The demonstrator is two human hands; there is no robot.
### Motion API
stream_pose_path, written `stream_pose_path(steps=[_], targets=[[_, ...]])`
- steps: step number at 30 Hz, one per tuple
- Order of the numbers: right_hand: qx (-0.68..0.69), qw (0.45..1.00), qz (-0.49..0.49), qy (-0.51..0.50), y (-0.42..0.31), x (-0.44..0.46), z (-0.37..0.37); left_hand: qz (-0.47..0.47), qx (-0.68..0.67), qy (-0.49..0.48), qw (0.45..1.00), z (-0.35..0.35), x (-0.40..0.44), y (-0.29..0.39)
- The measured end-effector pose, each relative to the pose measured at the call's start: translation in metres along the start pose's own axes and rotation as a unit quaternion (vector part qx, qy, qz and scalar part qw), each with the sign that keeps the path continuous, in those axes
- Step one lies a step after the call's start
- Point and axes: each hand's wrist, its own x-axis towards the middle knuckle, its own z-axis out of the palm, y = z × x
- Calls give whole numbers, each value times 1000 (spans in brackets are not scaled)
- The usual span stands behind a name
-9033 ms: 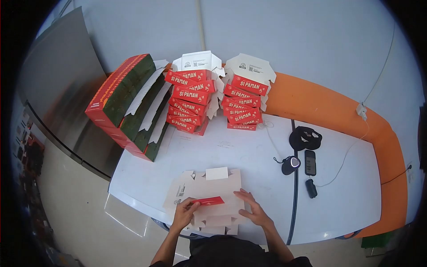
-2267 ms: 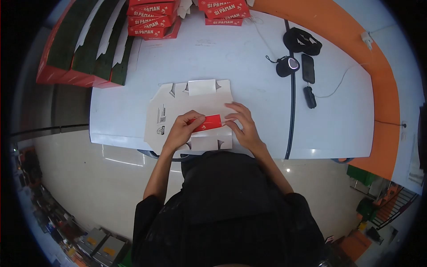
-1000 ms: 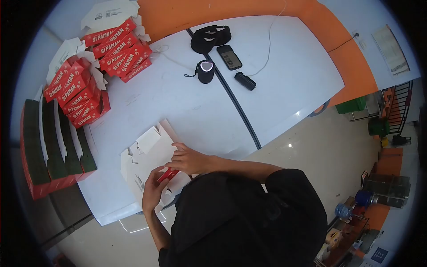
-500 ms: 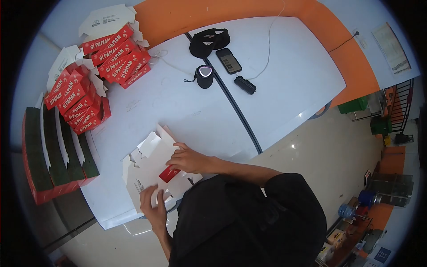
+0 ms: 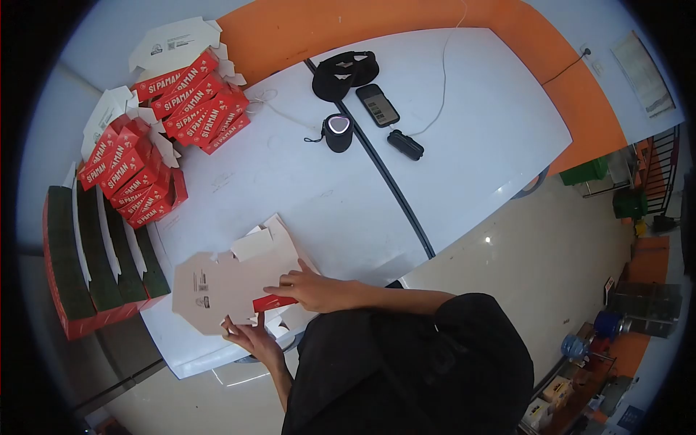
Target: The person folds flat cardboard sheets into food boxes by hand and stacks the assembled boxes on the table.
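A flat pale carton sheet (image 5: 228,279) with cut flaps lies near the table's front edge. My left hand (image 5: 257,342) is at the sheet's lower edge, its fingers apart; whether it lifts that edge is hard to tell. Over the sheet's right part, my right hand (image 5: 308,288) has its fingers on a red piece (image 5: 270,302), which shows a red face below them. Printed text and a small logo mark the sheet's left part.
Stacks of red folded boxes (image 5: 196,109) (image 5: 130,170) stand at the back left, beside large green and red cartons (image 5: 65,254). Farther back are a black strap (image 5: 344,75), a phone (image 5: 378,106), a small black case (image 5: 405,145) and a round black device (image 5: 338,133).
My left hand has moved down and left to the sheet's lower edge. More of the sheet's printed left part shows, and the red piece has turned under my right hand.
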Motion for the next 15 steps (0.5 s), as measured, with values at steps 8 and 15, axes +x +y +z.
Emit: stream_pose_path(steps=[8, 15], targets=[[89, 991, 98, 2, -5, 0, -10, 73, 281, -118, 950, 32, 20, 17], [161, 980, 76, 89, 8, -4, -9, 93, 388, -200, 895, 32, 18, 23]])
